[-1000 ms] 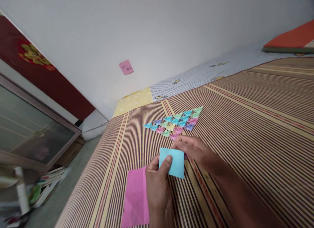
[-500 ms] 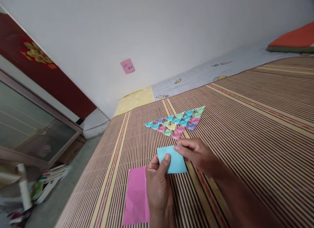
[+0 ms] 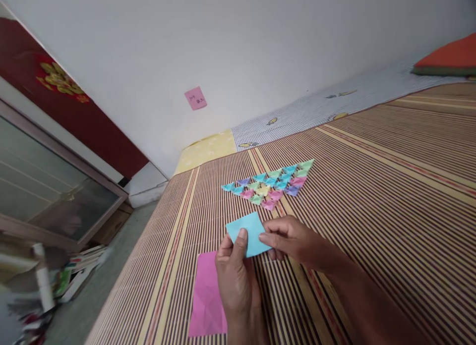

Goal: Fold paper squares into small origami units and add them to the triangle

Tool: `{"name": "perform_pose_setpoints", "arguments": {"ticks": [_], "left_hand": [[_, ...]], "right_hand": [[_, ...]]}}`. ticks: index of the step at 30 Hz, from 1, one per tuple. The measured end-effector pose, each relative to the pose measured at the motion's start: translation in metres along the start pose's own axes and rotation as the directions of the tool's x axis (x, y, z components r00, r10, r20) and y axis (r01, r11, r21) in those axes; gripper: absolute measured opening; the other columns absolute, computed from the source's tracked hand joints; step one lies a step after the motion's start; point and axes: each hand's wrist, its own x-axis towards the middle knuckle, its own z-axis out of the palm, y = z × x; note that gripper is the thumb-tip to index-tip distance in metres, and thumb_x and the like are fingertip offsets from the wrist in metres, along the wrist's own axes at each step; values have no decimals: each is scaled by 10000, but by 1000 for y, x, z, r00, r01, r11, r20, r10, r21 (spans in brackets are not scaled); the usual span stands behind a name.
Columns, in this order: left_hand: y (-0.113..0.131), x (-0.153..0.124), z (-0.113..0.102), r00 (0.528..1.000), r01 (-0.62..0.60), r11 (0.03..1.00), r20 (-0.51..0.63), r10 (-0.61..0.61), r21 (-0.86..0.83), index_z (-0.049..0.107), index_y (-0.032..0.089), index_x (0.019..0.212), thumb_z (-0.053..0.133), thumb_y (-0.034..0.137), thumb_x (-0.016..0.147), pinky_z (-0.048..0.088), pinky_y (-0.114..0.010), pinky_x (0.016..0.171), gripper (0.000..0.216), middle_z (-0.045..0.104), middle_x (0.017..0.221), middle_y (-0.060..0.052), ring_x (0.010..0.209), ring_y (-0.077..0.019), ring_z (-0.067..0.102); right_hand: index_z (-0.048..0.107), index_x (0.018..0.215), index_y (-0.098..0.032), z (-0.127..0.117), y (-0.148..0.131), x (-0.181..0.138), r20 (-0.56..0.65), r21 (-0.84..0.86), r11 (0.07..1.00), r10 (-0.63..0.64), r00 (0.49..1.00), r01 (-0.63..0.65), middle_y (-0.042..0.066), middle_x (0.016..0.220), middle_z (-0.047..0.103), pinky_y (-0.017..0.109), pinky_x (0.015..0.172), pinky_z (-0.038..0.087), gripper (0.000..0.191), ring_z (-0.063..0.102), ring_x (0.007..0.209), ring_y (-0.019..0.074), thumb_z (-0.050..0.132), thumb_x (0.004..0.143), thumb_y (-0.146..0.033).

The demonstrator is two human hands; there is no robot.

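Note:
Between my hands is a light-blue square of paper (image 3: 252, 232), held above the mat and tilted. My left hand (image 3: 237, 270) pinches its left side, thumb flat on top and fingers underneath. At the right edge, my right hand (image 3: 288, 238) grips the paper between thumb and fingers. A creased pink sheet of paper (image 3: 207, 298) lies on the mat, partly hidden behind my left hand. Farther off, several small folded paper boats (image 3: 271, 184) in blue, green, pink, purple and yellow stand in close rows.
The striped bamboo mat (image 3: 372, 196) covers the bed. A pink note (image 3: 195, 98) is stuck on the white wall. Folded orange bedding (image 3: 446, 57) lies far right. To the left are a glass-paned door (image 3: 55, 181) and clutter (image 3: 74, 273) on the floor.
The blue paper has turned counterclockwise and shifted slightly left. My right hand has slid from its upper edge down to its right side. The boats and pink sheet stay put.

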Motion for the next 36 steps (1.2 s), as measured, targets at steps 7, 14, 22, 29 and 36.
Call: {"name": "perform_pose_setpoints", "arguments": {"ticks": [7,14,22,29,36], "left_hand": [[-2,0,2,999,9,998,-45,-12,-63,766,145,847,933,317,613,570,-277,677,335,756,784,-59,695,-160,685],[-3,7,-2,995,97,993,-17,-98,-62,769,137,841,942,246,571,562,-274,716,339,757,810,-66,733,-169,695],[1,-1,-7,988,-22,935,151,-34,355,749,144,845,799,336,789,491,-251,631,206,692,705,-23,624,-142,614],[1,-4,-5,970,-123,829,243,-15,545,707,140,704,779,360,797,416,-231,592,250,586,641,9,618,-121,497],[-10,-4,-2,973,-74,843,223,-55,533,724,146,744,774,257,771,445,-251,641,126,614,645,8,622,-133,523]], "right_hand": [[497,639,-187,-4,-5,-2,10,-88,994,-65,998,66,-30,598,545,242,538,351,297,476,560,112,619,890,-288],[462,630,-186,-8,5,1,-36,-214,974,-86,996,76,-67,599,389,241,523,268,295,350,564,95,642,861,-220],[673,1176,-190,-18,1,-2,-125,48,994,-90,988,97,58,994,683,306,760,511,457,641,883,200,775,789,-410],[676,714,-168,-2,-10,1,-254,-38,987,-158,954,153,-4,667,596,243,572,437,173,536,632,138,709,819,-303],[617,738,-181,-5,-9,2,-382,-28,987,-158,911,160,-15,668,550,236,538,421,203,495,599,128,662,871,-327]]}}
